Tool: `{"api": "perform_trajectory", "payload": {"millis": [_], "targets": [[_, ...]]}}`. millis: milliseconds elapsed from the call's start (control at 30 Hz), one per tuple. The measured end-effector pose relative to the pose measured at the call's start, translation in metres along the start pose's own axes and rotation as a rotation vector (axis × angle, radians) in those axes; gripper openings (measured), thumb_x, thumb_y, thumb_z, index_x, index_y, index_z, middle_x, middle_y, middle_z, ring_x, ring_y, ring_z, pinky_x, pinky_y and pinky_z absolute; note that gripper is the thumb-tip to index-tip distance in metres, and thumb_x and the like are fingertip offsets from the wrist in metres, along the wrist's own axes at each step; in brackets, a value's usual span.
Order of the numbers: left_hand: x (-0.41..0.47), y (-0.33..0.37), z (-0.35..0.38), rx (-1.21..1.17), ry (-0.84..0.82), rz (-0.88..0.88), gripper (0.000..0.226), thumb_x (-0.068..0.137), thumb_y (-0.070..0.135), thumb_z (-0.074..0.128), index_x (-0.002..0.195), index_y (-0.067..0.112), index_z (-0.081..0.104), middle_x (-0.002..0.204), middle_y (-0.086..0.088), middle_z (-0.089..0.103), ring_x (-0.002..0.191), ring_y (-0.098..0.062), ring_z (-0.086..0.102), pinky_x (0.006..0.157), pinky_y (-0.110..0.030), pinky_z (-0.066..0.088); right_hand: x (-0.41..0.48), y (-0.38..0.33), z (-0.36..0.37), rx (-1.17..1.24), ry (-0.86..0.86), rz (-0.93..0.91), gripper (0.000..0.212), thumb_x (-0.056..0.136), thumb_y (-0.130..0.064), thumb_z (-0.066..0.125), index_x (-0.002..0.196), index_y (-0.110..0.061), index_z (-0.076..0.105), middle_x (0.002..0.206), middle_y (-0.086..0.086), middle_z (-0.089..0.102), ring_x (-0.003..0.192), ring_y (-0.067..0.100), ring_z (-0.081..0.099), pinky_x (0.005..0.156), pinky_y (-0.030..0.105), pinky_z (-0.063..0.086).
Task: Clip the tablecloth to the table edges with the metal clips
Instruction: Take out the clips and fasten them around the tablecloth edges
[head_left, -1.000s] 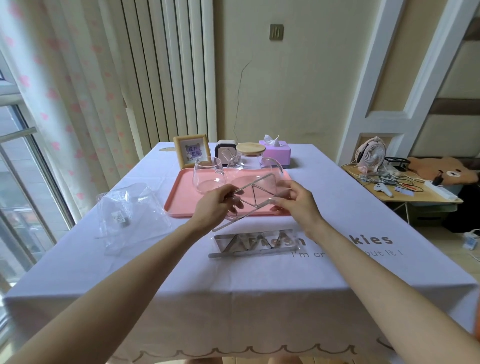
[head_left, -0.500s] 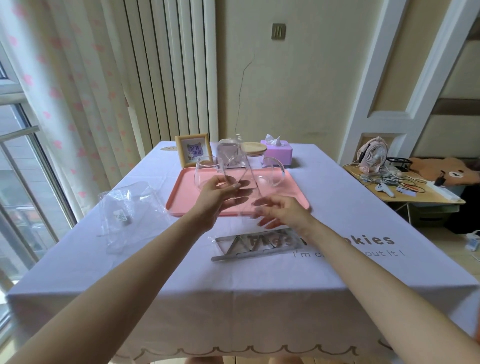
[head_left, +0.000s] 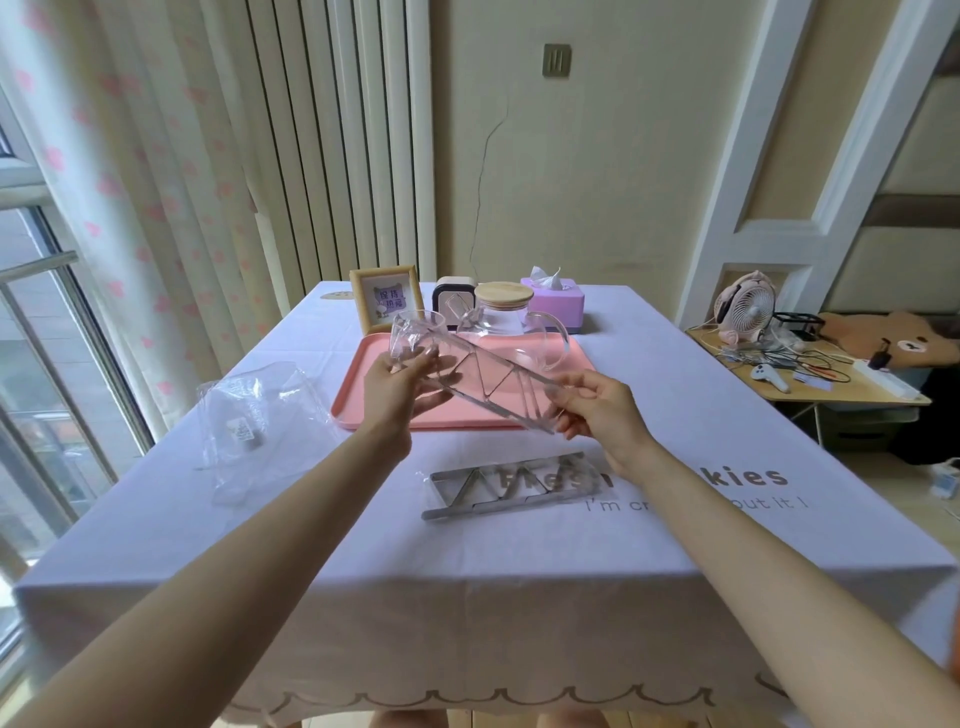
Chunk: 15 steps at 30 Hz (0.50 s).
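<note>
Head view: both hands are holding a clear packet (head_left: 488, 387) with metal clips (head_left: 511, 384) inside, in the air above the near half of a pink tray (head_left: 358, 387). The packet is tilting, with its high end at the left and its low end at the right.

The left hand (head_left: 400, 395) is pinching the high end, its fingers (head_left: 423, 361) curling round the plastic. The right hand (head_left: 602, 410) is pinching the low end between thumb and fingers (head_left: 563, 410).

A second packet (head_left: 509, 486) of clips is lying flat on the tablecloth (head_left: 311, 519), just nearer than the tray and below the hands, partly covering the printed lettering. The tablecloth is covering the worktop (head_left: 519, 574) and hanging down over its near edge.

A glass cup (head_left: 415, 332) and a glass jug (head_left: 506, 314) with a wooden lid are standing on the far part of the tray. Behind the tray, a picture frame (head_left: 384, 301) and a purple tissue box (head_left: 553, 304) are standing near the far edge.

A crumpled clear bag (head_left: 254, 415) is lying on the cloth to the left of the tray. A small fan (head_left: 745, 306) is sitting on a side table (head_left: 810, 392) at the right, well apart.
</note>
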<state>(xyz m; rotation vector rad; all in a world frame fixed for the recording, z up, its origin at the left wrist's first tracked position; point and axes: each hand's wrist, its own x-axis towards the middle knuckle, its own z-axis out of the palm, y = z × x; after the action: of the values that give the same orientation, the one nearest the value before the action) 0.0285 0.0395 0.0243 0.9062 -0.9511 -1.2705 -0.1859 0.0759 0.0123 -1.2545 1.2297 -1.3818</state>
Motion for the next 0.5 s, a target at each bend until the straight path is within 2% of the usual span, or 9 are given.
{"api": "perform_trajectory", "payload": {"millis": [67, 133, 233, 300, 367, 500], "targets": [[0.000, -0.001, -0.004, -0.010, 0.029, 0.006, 0.024, 0.093, 0.017, 0.055, 0.112, 0.002, 0.054, 0.090, -0.010, 0.071, 0.071, -0.018, 0.071, 0.058, -0.027, 0.057, 0.002, 0.001, -0.003, -0.011, 0.049, -0.020, 0.003, 0.085, -0.004, 0.064, 0.087, -0.005, 0.062, 0.065, 0.013, 0.060, 0.039, 0.008, 0.050, 0.041, 0.017, 0.043], [0.000, 0.001, -0.008, -0.002, 0.007, -0.024, 0.021, 0.093, 0.016, 0.053, 0.108, 0.001, 0.057, 0.091, -0.009, 0.070, 0.072, -0.017, 0.071, 0.058, -0.026, 0.057, 0.004, 0.002, -0.006, -0.030, 0.098, -0.037, 0.005, 0.086, -0.004, 0.063, 0.082, -0.007, 0.063, 0.064, 0.012, 0.058, 0.039, 0.008, 0.048, 0.041, 0.018, 0.041], [0.001, 0.006, -0.016, 0.079, -0.147, -0.078, 0.011, 0.093, 0.009, 0.053, 0.100, 0.004, 0.059, 0.094, -0.008, 0.070, 0.074, -0.017, 0.072, 0.060, -0.027, 0.058, 0.006, 0.004, -0.012, -0.069, 0.164, -0.057, 0.007, 0.085, -0.005, 0.065, 0.082, -0.011, 0.065, 0.065, 0.010, 0.059, 0.041, 0.009, 0.047, 0.044, 0.018, 0.040], [0.000, 0.008, -0.020, 0.151, -0.217, -0.069, 0.007, 0.090, 0.002, 0.055, 0.093, 0.008, 0.058, 0.093, -0.007, 0.070, 0.079, -0.017, 0.071, 0.063, -0.030, 0.059, 0.006, 0.005, -0.015, -0.073, 0.176, -0.066, 0.010, 0.083, -0.003, 0.066, 0.082, -0.013, 0.066, 0.069, 0.010, 0.062, 0.045, 0.010, 0.050, 0.048, 0.017, 0.045], [0.001, 0.008, -0.023, 0.187, -0.206, -0.060, 0.013, 0.087, -0.005, 0.055, 0.087, 0.009, 0.055, 0.091, -0.008, 0.069, 0.082, -0.019, 0.069, 0.064, -0.031, 0.060, 0.006, 0.006, -0.016, -0.064, 0.178, -0.082, 0.016, 0.081, 0.003, 0.066, 0.080, -0.013, 0.066, 0.072, 0.009, 0.063, 0.050, 0.010, 0.056, 0.054, 0.017, 0.051], [0.004, 0.003, -0.025, 0.335, -0.181, -0.093, 0.007, 0.088, 0.008, 0.059, 0.094, 0.007, 0.055, 0.094, -0.011, 0.061, 0.084, -0.024, 0.063, 0.062, -0.023, 0.058, 0.006, 0.006, -0.013, -0.059, 0.212, -0.111, 0.020, 0.080, 0.011, 0.063, 0.080, -0.010, 0.063, 0.077, 0.008, 0.062, 0.054, 0.012, 0.062, 0.057, 0.016, 0.053]]}}
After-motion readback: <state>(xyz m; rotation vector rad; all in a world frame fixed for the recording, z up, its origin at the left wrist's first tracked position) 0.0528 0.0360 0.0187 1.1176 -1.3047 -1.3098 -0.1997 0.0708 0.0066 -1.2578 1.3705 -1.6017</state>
